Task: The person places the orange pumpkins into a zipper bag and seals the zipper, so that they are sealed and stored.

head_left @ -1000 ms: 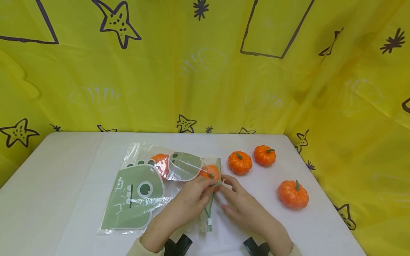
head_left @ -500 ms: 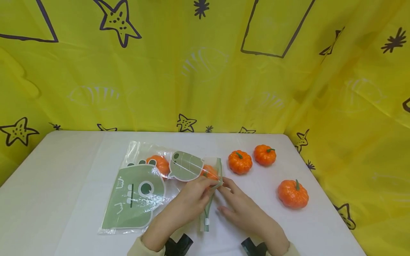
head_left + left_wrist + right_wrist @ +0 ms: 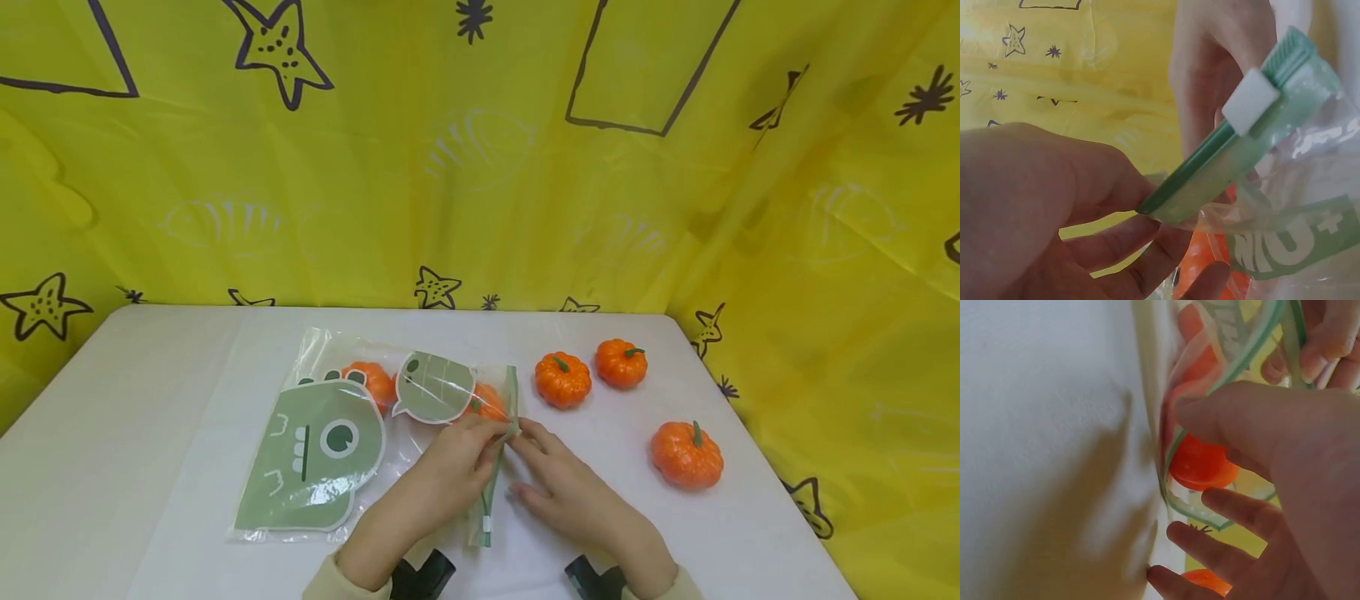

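A clear zip bag (image 3: 315,467) with a green cartoon print lies on the table. Through its film show an orange toy pumpkin (image 3: 377,385) and a second pumpkin (image 3: 491,402) near the mouth. My left hand (image 3: 450,462) pinches the bag's green zip edge (image 3: 1200,165) between thumb and finger; the white slider (image 3: 1251,101) sits at one end of that edge. My right hand (image 3: 566,483) is at the mouth with fingers spread. In the right wrist view its thumb lies against the green rim (image 3: 1249,353), and the mouth gapes around an orange pumpkin (image 3: 1202,464).
Outside the bag, to its right, are a pumpkin (image 3: 562,380), another pumpkin (image 3: 621,364) behind it and a third pumpkin (image 3: 686,455) nearer the table's right edge. A yellow curtain (image 3: 360,167) with drawn stars hangs behind the white table (image 3: 172,375).
The pumpkin deeper in the bag has moved slightly left, and the one near the mouth has shifted a little inward. Both hands stay at the zip edge, with only small movement.
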{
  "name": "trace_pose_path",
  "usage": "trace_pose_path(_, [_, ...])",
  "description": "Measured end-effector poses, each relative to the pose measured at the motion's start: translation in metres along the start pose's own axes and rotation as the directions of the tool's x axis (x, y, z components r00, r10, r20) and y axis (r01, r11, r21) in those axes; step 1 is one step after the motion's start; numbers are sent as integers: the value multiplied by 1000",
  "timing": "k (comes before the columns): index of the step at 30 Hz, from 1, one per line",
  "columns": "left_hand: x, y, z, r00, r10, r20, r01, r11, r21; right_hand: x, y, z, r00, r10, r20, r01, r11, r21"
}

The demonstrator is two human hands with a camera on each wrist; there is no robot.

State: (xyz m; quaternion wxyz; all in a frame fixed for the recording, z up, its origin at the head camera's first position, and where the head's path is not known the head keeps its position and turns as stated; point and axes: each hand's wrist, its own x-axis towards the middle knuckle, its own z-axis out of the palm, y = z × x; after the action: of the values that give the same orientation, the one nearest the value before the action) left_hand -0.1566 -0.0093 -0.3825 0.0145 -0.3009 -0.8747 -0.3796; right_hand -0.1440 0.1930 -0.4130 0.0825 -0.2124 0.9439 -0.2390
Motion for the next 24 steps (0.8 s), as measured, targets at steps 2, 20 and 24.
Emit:
trace_pose_path(2, [0,0,1,1000,8,-5,-8,1000,1,0,0,2,1000,-10,-5,10,1000,-17])
trace_pose_path(20, [-2,-4,-2,999,16,-37,-18,998,-61,2,4,5,1000,26,-13,-28,994,-102])
trace_pose_path(24, [0,-5,2,999,8,-35,-9,999,-36,0,9,2,998,49,-40,-53,992,-112])
